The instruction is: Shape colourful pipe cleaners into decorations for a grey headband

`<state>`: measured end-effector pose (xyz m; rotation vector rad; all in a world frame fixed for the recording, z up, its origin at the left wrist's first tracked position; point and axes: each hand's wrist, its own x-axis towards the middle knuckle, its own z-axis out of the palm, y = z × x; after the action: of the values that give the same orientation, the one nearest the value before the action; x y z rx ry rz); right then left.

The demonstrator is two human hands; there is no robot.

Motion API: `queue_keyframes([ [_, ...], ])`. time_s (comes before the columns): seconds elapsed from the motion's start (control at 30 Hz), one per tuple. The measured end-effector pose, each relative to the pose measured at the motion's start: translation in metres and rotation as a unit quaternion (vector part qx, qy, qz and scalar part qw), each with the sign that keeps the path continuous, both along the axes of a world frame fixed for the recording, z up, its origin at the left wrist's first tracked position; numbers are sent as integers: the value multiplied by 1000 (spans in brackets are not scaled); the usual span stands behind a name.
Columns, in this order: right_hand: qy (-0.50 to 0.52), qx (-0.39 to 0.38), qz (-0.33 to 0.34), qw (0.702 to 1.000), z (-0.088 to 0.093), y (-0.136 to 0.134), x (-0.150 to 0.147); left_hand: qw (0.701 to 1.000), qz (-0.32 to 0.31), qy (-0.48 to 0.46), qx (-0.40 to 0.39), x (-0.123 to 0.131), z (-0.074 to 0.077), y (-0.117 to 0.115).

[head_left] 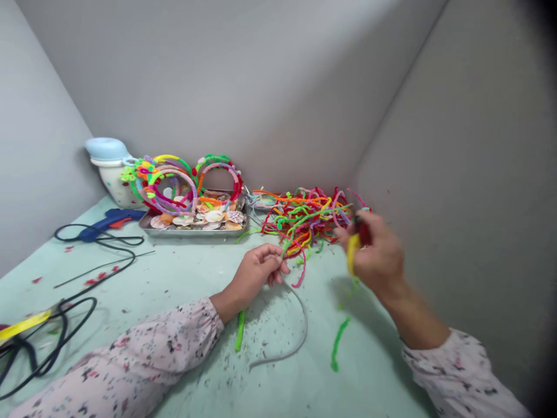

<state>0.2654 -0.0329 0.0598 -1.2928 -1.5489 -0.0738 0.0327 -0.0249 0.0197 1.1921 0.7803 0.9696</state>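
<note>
My left hand (pixel 256 273) rests on the pale green table with its fingers curled round one end of a thin grey headband (pixel 300 331), which arcs toward me. My right hand (pixel 376 252), blurred by motion, is closed on a yellow pipe cleaner (pixel 351 252) and something red, beside a tangled pile of coloured pipe cleaners (pixel 304 217) against the right wall. Two short green pipe cleaner pieces (pixel 338 342) lie on the table near the headband.
A metal tray (pixel 194 231) of shells stands at the back with several wrapped headbands (pixel 174 183) leaning in it. A white jar with a blue lid (pixel 108 168), a blue glue gun (pixel 111 222) and black cables (pixel 65 313) are on the left. Grey walls enclose the table.
</note>
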Motion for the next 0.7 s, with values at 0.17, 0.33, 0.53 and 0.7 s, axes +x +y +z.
queue_keyframes([
  [0.17, -290, -29, 55, 955, -30, -9, -34, 1000, 18, -19, 4, 1, 2, -1],
  [0.33, -360, -42, 33, 931, -40, -11, -39, 999, 24, -23, -2, 3, 1, -2],
  [0.53, -367, -46, 19, 929, -43, -12, -40, 1000, 14, -28, 3, 3, -4, -1],
  [0.7, -366, -54, 18, 929, -44, -14, -42, 998, 14, -51, -18, 1, -5, -2],
])
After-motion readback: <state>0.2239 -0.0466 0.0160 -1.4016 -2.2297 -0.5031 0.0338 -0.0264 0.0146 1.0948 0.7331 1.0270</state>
